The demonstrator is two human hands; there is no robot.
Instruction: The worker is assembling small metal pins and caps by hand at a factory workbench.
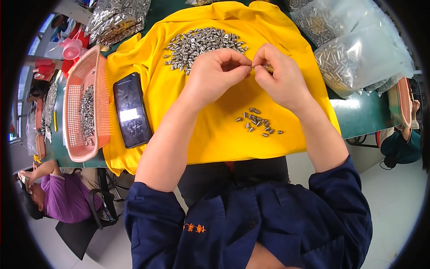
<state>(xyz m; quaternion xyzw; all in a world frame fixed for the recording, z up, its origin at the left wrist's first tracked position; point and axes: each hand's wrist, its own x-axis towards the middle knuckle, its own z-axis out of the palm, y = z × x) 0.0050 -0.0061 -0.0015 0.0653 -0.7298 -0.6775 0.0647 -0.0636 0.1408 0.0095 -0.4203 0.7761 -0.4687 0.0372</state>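
My left hand [216, 75] and my right hand [283, 77] meet above a yellow cloth [215, 139], thumbs and forefingers pinched with their tips almost touching. A tiny thin piece seems to be between the fingertips, too small to name. Something brass-coloured [269, 68] shows among my right fingers, mostly hidden. Just beyond my left hand lies a heap of small silvery metal cylinders [201, 44]. A smaller scatter of such cylinders [257, 121] rests on the cloth, nearer to me than my right hand.
Left of the cloth stands a pink plastic basket [75, 145] with metal parts in it. A black phone [132, 112] lies beside it. Clear bags of metal parts [342, 62] sit at the right on the green table [363, 114]. A person in purple [67, 197] sits at the left.
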